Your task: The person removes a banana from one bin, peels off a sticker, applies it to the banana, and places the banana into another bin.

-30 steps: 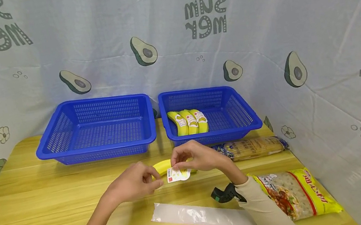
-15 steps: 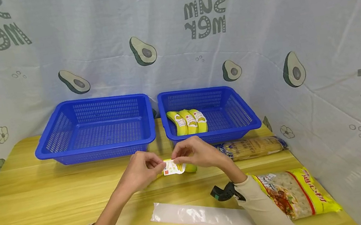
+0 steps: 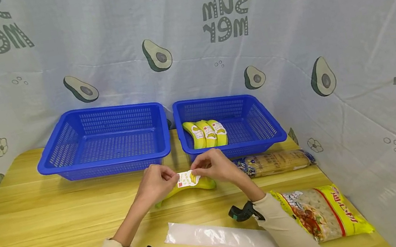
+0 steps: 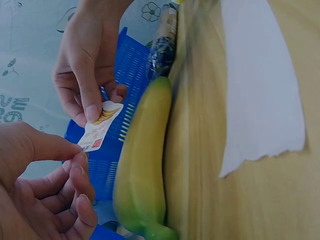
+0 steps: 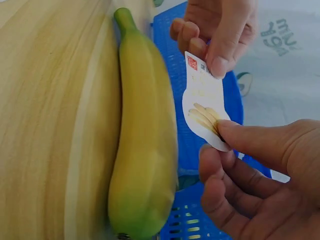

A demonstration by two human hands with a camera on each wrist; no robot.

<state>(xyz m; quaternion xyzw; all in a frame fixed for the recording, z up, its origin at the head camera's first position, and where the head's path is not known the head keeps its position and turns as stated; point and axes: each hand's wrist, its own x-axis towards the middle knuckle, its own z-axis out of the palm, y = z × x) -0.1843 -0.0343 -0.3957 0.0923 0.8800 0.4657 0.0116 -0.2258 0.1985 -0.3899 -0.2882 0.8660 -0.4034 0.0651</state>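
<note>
I am watching both hands working just in front of the right blue basket (image 3: pixel 276 131). My left hand (image 3: pixel 156 184) is pinching one end of a small white label (image 3: pixel 186 178) between thumb and forefinger, with the other fingers curled loosely beneath it. My right hand (image 3: pixel 216 166) is pinching the other end, the one printed with little bananas, also between thumb and forefinger. The label is stretching between the two hands, held up off the desk (image 3: pixel 52 217) and not touching anything else that I can see.

Directly below the label a single yellow banana (image 3: pixel 196 186) is lying flat on the desk, its greenish stem pointing away from the basket's right side. In the wrist views the label is hanging just above the banana with a clear gap between them.

Inside the right blue basket three bananas (image 3: pixel 205 133) are lying side by side, each already wearing a label. A second blue basket (image 3: pixel 102 139) is sitting just to the left of it. Nearer to me than the banana, a white backing strip (image 3: pixel 221 237) is lying flat on the desk.
</note>
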